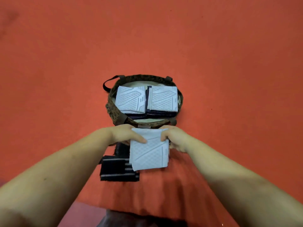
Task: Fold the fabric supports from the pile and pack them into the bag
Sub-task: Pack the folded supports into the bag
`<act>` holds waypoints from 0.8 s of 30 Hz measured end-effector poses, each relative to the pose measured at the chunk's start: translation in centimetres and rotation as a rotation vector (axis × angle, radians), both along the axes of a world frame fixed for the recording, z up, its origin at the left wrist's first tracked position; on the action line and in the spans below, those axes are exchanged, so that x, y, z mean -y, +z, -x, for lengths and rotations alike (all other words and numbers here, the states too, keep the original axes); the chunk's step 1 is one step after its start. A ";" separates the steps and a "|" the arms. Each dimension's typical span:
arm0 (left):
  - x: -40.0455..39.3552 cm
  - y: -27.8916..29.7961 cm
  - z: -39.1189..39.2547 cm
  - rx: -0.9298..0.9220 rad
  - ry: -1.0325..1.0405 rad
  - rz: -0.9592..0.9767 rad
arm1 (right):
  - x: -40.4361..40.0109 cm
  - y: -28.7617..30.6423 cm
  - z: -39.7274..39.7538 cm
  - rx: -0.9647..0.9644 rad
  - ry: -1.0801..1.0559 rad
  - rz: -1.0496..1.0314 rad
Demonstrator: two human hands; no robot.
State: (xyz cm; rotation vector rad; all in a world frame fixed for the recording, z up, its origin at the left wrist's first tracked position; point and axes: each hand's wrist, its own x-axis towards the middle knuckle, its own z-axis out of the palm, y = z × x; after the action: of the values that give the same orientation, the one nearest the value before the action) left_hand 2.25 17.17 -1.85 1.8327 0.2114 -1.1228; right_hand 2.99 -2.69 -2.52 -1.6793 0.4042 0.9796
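A pale grey patterned fabric support (150, 153) hangs folded just in front of the bag. My left hand (127, 134) pinches its upper left edge and my right hand (174, 138) grips its upper right edge. The brown mottled bag (114, 110) lies open on the red surface. Inside it two stacks of folded supports sit side by side, the left stack (131, 99) and the right stack (164, 99), each with a grey piece on top and dark ones beneath. Below my left hand lies the pile of dark striped supports (118, 171).
The red cloth-covered surface (229, 63) stretches all around the bag. Its near edge (164, 215) drops off close to my body. A black bag handle (107, 84) loops out at the bag's upper left.
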 end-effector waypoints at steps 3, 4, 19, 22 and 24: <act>-2.4 2.4 -2.9 0.048 0.259 0.118 | -2.3 3.3 -3.9 0.156 -0.008 0.041; -2.6 3.0 -3.6 0.090 0.308 0.124 | -2.7 4.0 -5.0 0.222 -0.008 0.074; -5.0 0.8 -11.0 0.598 0.408 -0.280 | -10.1 2.5 -13.6 0.620 -0.025 0.396; -5.2 0.0 -11.2 0.548 0.322 -0.341 | -10.5 1.6 -13.3 0.631 0.034 0.447; -5.3 -0.3 -11.3 0.468 0.272 -0.363 | -10.7 0.9 -12.9 0.626 0.106 0.501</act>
State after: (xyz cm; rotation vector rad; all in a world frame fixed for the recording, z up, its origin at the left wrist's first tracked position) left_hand 13.53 22.42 -2.18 2.2493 0.3939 -0.4666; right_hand 15.91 7.96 -1.65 -2.3690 0.1404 0.3891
